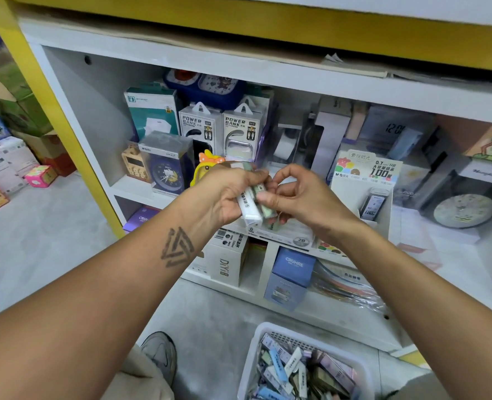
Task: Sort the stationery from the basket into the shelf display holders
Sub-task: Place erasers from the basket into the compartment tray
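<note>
**Two hands on one bundle of lead cases**

Both hands meet in front of the shelf's middle level. The left hand [227, 194] curls round a small bundle of cases [252, 207], thumb over the top, so most of the bundle is covered; a white case with printed text shows at the front and a greenish one behind it. How many cases the bundle holds cannot be counted. The right hand [293, 197] pinches the bundle's upper end between thumb and forefinger, its other fingers folded in; the exact case it pinches is hidden by the fingertips.

Just behind the right hand stands a white display holder [363, 194] with a header card reading "0.7 HB 100"; one dark case sits upright in a slot, and the wrist blocks the holder's lower left part. Under the hands a second holder marked "2B" [301, 241] is mostly covered.

Farther back on the shelf [140, 192] stand two power bank boxes [221, 128], a blue clock [166, 174] in a clear box, and a yellow toy [207, 166], half hidden by the left hand.

On the floor, the white basket [253, 356] holds a heap of pastel cases, cut off by the frame's bottom edge. A grey shoe [161, 353] shows beside it.
</note>
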